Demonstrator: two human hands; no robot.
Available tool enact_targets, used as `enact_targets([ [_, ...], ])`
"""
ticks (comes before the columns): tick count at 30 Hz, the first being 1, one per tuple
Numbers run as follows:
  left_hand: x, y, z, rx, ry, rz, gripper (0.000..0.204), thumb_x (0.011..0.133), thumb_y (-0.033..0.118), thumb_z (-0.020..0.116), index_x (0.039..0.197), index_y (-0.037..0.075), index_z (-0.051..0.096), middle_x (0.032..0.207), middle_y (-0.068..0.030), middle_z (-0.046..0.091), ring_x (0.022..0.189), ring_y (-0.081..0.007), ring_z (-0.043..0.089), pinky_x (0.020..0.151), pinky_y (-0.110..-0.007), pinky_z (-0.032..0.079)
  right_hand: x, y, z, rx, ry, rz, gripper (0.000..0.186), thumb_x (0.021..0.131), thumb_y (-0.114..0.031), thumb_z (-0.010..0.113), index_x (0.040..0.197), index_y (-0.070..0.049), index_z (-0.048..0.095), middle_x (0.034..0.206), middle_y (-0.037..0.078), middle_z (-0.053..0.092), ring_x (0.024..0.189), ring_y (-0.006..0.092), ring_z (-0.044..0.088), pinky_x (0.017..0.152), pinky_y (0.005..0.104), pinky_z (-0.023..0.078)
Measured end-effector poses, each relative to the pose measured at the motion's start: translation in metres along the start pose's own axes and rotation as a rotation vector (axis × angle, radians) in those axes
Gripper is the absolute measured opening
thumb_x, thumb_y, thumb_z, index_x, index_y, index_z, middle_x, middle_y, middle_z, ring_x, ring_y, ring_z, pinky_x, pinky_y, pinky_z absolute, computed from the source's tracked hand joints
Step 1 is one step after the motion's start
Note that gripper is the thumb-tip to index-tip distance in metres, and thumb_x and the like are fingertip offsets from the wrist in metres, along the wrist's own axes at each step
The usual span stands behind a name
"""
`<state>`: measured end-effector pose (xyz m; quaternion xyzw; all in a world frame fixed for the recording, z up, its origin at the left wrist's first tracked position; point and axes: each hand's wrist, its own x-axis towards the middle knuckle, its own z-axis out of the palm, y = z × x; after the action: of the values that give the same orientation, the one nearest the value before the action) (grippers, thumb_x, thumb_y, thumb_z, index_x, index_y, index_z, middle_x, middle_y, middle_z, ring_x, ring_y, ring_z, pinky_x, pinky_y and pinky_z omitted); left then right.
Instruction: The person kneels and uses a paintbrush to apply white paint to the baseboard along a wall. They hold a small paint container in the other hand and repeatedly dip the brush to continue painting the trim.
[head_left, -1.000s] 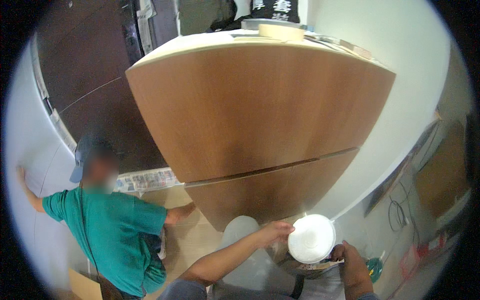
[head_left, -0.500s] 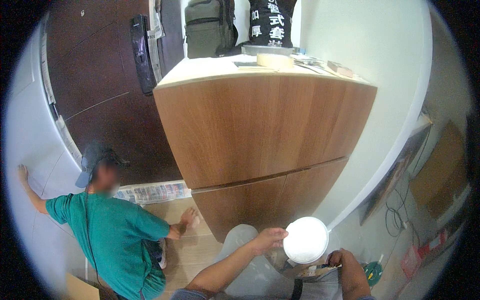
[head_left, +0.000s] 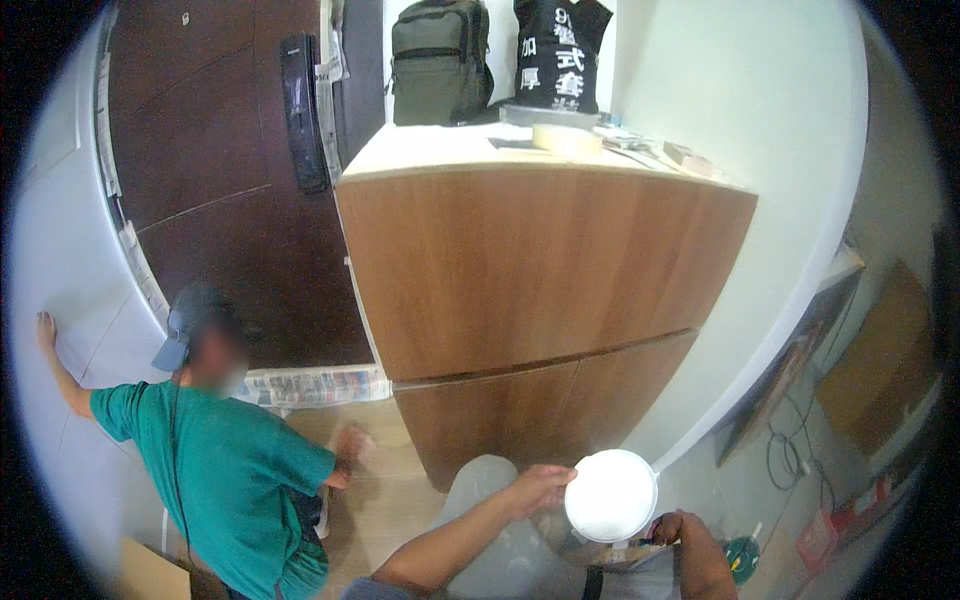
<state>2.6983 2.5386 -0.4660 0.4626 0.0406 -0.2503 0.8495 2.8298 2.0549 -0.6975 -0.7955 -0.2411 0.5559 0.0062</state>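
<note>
Head view: left hand (head_left: 540,490) pinching round white tub (head_left: 612,496) by its edge; right hand (head_left: 682,528) beside it, grip unclear.

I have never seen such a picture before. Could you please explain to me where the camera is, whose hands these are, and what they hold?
There is no robot here. A person works with two bare hands and wears a camera on the head, looking down; its wide fisheye lens bends straight edges and leaves the corners black. The left hand holds the edge of a round white tub. The right hand is curled beside it; whether it grips something is too dark to tell. Ahead stands a wooden cabinet. On its top are a backpack, a black bag and a pale roll. The co-worker in green is someone else.
</note>
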Motion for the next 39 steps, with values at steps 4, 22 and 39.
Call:
enact_targets([
  [4, -0.002, -0.002, 0.011, 0.017, 0.012, -0.021, 0.032, 0.096, 0.033, 0.067, 0.111, 0.004, 0.067, 0.096, -0.0013, 0.067, 0.085, -0.0110, 0.062, 0.078, -0.028, 0.051, -0.017, -0.019, -0.015, -0.067, -0.016, -0.022, 0.037, 0.081, -0.022, 0.073, 0.114, -0.007, 0.072, 0.102, 0.006, 0.074, 0.085, 0.0175, 0.068, 0.077, 0.0336, 0.056],
  [22, 0.022, 0.001, -0.014, 0.208, -0.028, 0.117, 0.031, 0.095, 0.028, 0.069, 0.112, 0.002, 0.069, 0.098, -0.0027, 0.070, 0.085, -0.0124, 0.064, 0.077, -0.029, 0.056, -0.078, -0.113, -0.058, 0.837, 0.119, 0.087, 0.031, 0.081, 0.004, 0.068, 0.112, 0.001, 0.063, 0.089, 0.017, 0.069, 0.072, 0.0221, 0.067, 0.063, 0.0344, 0.060],
  [39, -0.100, 0.196, 0.095, 0.353, -0.007, 0.715, 0.019, 0.094, 0.019, 0.069, 0.101, 0.001, 0.070, 0.082, -0.0028, 0.071, 0.070, -0.0088, 0.065, 0.069, -0.025, 0.054, -0.032, -0.092, -0.104, 0.597, 0.128, -0.069, 0.021, 0.095, -0.002, 0.056, 0.115, 0.005, 0.054, 0.093, 0.023, 0.071, 0.076, 0.0287, 0.072, 0.067, 0.0388, 0.062],
])
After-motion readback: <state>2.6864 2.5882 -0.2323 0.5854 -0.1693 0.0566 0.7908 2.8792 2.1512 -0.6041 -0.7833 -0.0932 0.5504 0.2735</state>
